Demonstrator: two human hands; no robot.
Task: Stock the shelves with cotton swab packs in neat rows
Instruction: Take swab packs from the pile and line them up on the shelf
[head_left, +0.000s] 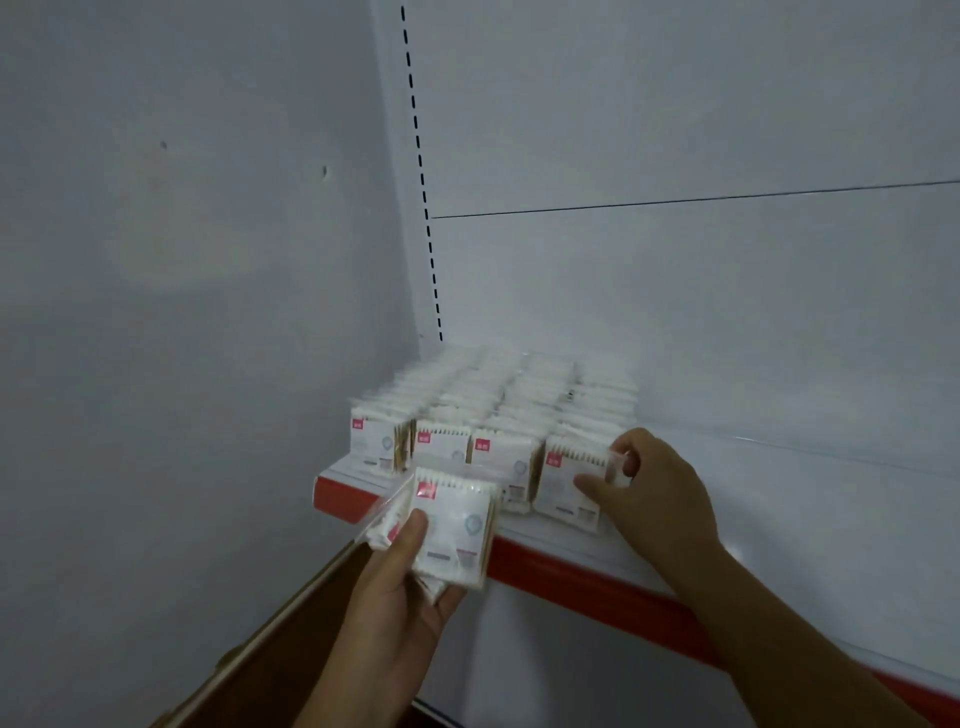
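**A:** Entry one, right hand (654, 488)?

**B:** The thumb and curled fingers pinch the upper right corner of the front pack (563, 480). The pack heads the row farthest from the wall, stands at the shelf's front edge and leans slightly.

**A:** Entry two, left hand (400, 613)?

**B:** The fingers are curled beneath a small bundle of spare packs (457, 525), and the thumb lies on its left side. The bundle is held in front of the red edge strip (587, 577), just clear of the shelf.

**A:** Stock in place?

**B:** Four rows (498, 405) stand face forward. They touch side to side and run back to the rear panel at the wall end of the shelf (779, 509).

**A:** Handling notes?

**B:** These are judgements only.
- Weight: very light.
- Wrapper: thin glossy film, probably slippery, and the loose sealed edges crumple.
- Body: the sticks inside make it fairly stiff, and the tips are soft.
- Grip: thumb on the printed face and fingers behind, across the stick section, not on the film flap.
- Risk: a lone pack tips easily, so seat each one against its neighbours.
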